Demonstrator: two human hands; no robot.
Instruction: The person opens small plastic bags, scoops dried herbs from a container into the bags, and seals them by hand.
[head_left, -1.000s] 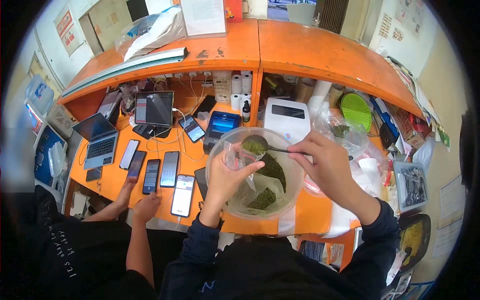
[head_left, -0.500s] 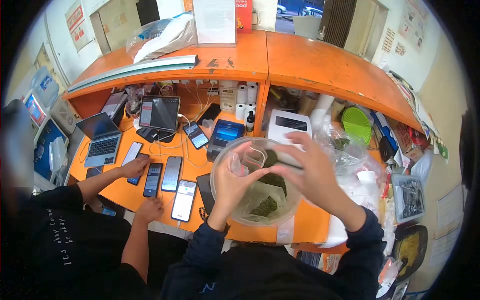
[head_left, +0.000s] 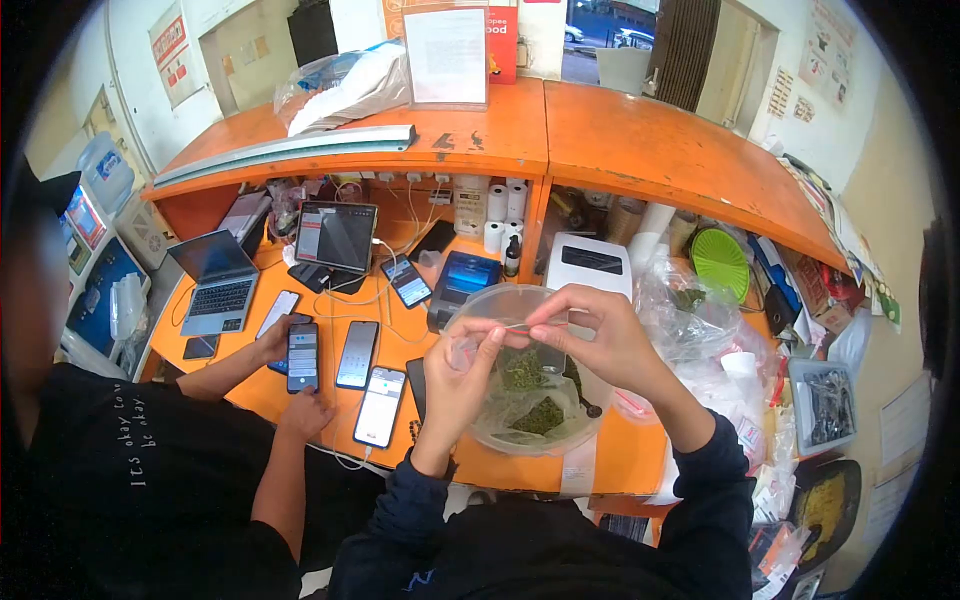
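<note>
Both my hands are together over a round translucent tub. My left hand (head_left: pixel 468 372) and my right hand (head_left: pixel 598 330) pinch the top edge of a small clear bag (head_left: pixel 523 370) with a red line along its opening. Green dried flakes show in the bag, which hangs below my fingers. Inside the tub (head_left: pixel 490 440) lies a clear plastic liner with more green flakes (head_left: pixel 540 415). A dark spoon (head_left: pixel 592 409) rests at the tub's right side, mostly hidden.
At the left a co-worker (head_left: pixel 240 440) holds a phone (head_left: pixel 302 357). More phones (head_left: pixel 357 354), a laptop (head_left: pixel 215 285), a tablet (head_left: pixel 337 236) and cables lie on the orange desk. Right of the tub are a white printer (head_left: pixel 590 265) and plastic bags (head_left: pixel 690 310).
My right hand has let go of the spoon, which now lies in the tub, and has joined my left at the bag's opening. The co-worker has lifted a phone.
</note>
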